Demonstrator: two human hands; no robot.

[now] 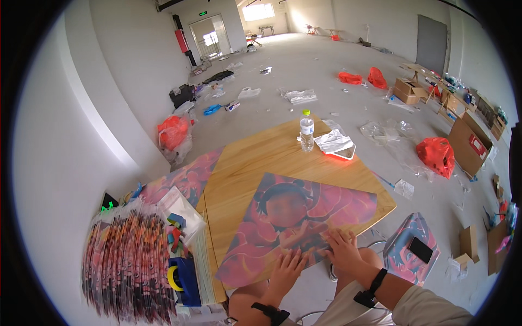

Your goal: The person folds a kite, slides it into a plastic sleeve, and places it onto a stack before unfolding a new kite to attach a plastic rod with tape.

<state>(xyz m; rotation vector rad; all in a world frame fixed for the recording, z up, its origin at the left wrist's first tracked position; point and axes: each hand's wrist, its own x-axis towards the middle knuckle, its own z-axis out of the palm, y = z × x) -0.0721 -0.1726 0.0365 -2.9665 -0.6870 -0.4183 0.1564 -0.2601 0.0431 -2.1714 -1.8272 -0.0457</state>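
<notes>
A large printed sheet [283, 217] with a dark-haired cartoon figure amid pink and purple swirls lies flat on the wooden table [239, 163]. My left hand [290, 267] rests on its near edge, fingers outstretched and holding nothing. To the right of it, my right hand [345, 252] also lies on the near edge with its fingers spread. Neither hand grips the sheet. Both wrists carry black bands.
Left of the sheet stand a stack of plastic-wrapped printed packs [128, 266] and a blue tape dispenser [186, 282]. A water bottle [306, 133] and a red-rimmed tray [342, 155] with tissue stand at the table's far side. A phone [421, 249] lies on a stool at right.
</notes>
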